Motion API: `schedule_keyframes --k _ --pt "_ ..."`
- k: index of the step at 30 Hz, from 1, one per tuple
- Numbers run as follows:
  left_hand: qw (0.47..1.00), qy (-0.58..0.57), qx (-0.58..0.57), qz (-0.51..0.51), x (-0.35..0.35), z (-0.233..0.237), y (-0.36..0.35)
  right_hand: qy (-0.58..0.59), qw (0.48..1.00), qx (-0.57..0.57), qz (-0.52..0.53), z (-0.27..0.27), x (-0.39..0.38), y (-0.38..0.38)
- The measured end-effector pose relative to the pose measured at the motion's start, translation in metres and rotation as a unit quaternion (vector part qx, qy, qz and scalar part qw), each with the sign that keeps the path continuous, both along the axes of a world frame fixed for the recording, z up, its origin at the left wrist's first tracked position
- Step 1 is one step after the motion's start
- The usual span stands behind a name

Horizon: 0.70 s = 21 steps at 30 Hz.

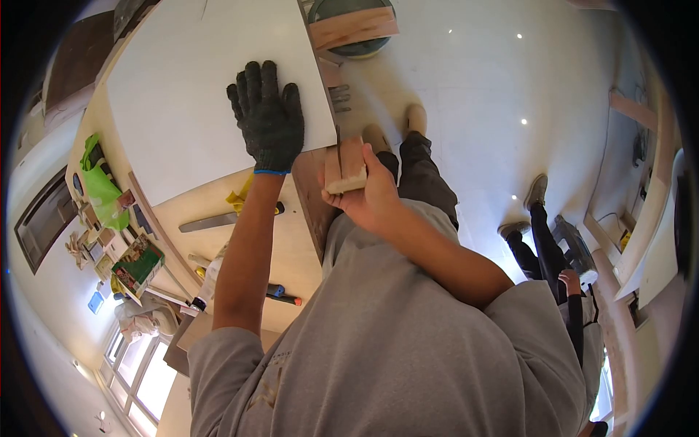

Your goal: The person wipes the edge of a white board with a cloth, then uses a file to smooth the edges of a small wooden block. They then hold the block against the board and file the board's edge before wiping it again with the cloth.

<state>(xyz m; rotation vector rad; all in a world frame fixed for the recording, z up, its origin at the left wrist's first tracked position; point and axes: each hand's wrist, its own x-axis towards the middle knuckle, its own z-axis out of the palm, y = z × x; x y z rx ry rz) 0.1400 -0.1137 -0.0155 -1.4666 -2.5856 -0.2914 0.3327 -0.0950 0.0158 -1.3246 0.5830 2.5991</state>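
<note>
My left hand [270,124] wears a dark work glove. It lies flat on a large white board [182,87], fingers spread and thumb toward the board's right edge. My bare right hand [375,191] is wrapped round a wooden block [345,165], holding it close beside the near right corner of the board. A thin dark strip runs along the block's face, and its near end is paler. Below my left hand, a long-bladed tool [211,221] rests on the light wood tabletop [193,200], partly hidden by my forearm.
A round dark container [353,44] with a plank [354,28] across it stands on the floor ahead. On the left are a green bag [102,189] and a green box [138,264]. A blue-and-black hand tool [282,294] lies nearer me. Another person [542,240] stands at the right.
</note>
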Motion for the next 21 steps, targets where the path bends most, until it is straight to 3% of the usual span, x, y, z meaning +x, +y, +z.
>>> schedule_keyframes --k 3,12,18,21 --pt "1.000 0.003 0.003 -0.004 0.000 -0.002 -0.001 0.049 0.998 0.036 -0.001 -0.006 0.006 -0.007" --pt "1.000 -0.006 0.005 -0.005 0.001 0.000 -0.001 0.003 1.000 0.015 0.008 -0.003 0.000 0.002" --pt "1.000 -0.002 0.001 -0.004 0.000 -0.001 -0.001 0.056 0.998 0.040 0.002 -0.017 0.004 -0.003" --pt "1.000 -0.007 0.001 -0.003 0.000 0.001 0.000 0.006 1.000 0.013 0.018 -0.015 -0.002 0.006"
